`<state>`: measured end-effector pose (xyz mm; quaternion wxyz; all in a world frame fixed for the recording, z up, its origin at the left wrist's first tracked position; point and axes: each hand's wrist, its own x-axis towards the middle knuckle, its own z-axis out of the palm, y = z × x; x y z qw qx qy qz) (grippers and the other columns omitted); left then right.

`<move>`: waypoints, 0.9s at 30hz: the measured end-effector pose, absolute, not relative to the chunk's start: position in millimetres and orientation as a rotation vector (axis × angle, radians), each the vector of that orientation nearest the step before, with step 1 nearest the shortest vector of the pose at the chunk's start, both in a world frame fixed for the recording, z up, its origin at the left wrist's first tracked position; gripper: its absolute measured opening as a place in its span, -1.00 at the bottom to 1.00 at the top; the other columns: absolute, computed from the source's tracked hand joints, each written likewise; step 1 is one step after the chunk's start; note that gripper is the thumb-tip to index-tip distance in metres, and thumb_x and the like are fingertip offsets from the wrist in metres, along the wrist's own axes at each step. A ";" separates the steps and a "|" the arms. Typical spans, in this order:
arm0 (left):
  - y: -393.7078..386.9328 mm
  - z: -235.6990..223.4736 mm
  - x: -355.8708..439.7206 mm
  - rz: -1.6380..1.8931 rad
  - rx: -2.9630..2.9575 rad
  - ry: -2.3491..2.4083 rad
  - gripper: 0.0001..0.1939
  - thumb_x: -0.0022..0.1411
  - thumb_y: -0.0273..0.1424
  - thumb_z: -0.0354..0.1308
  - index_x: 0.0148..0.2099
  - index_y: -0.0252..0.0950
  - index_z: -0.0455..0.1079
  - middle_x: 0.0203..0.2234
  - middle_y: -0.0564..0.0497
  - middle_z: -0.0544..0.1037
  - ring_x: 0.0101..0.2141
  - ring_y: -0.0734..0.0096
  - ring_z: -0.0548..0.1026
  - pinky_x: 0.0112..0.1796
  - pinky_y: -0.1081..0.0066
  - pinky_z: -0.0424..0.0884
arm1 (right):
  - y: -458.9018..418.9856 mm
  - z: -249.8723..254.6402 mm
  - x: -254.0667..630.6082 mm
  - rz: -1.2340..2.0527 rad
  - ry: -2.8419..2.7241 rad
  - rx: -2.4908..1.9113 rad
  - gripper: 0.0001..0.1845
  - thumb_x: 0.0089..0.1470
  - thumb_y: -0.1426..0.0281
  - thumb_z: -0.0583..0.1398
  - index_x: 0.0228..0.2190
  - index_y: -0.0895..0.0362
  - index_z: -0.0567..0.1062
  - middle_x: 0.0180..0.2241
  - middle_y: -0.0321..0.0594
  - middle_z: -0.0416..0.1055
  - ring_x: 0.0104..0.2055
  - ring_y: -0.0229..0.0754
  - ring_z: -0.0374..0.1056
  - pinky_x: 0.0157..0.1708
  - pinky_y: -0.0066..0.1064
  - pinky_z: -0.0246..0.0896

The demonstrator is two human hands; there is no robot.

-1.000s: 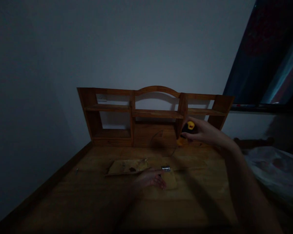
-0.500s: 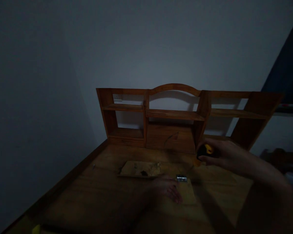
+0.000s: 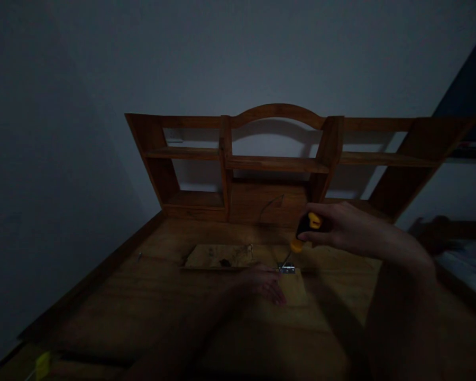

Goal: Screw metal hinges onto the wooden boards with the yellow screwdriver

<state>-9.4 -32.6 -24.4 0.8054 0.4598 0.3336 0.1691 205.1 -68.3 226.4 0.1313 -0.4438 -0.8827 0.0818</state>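
Note:
My right hand is closed around the black and yellow handle of a screwdriver. Its thin shaft slants down to the left, and the tip meets a small shiny metal hinge. The hinge sits at the far edge of a small light wooden block on the desk. My left hand lies on the block's left side, fingers stretched out and pointing right, close to the hinge. Whether a screw is under the tip is too dark to make out.
Behind my left hand lies a worn, stained wooden board. A wooden shelf unit stands at the back of the desk against the wall. A small screw-like piece is at the left; something yellow shows at the lower left.
My right hand has brought the screwdriver down and left, so its tip now reaches the hinge. My left hand stays on the block. The camera view has shifted.

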 end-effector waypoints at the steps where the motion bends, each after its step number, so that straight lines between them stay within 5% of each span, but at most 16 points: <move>1: -33.5 -23.1 -8.9 0.367 0.986 0.716 -0.70 0.28 -0.22 0.17 -0.14 -0.40 0.37 -0.45 -0.23 0.63 -0.44 0.15 0.62 -0.21 0.18 0.46 | -67.7 225.6 203.5 0.248 -2.571 -1.279 -0.67 0.14 0.09 0.26 -0.20 0.07 0.49 -0.43 -0.31 0.51 -0.47 -0.22 0.42 -0.50 -0.43 0.18; 27: -31.1 -24.9 -6.5 0.293 0.963 0.767 -0.70 0.36 -0.23 0.03 -0.14 -0.39 0.39 -0.48 -0.20 0.61 -0.43 0.17 0.59 -0.10 0.14 0.41 | -66.1 221.1 196.1 0.160 -2.590 -1.233 -0.69 0.11 0.09 0.26 -0.26 0.06 0.49 -0.47 -0.29 0.53 -0.46 -0.17 0.44 -0.48 -0.40 0.12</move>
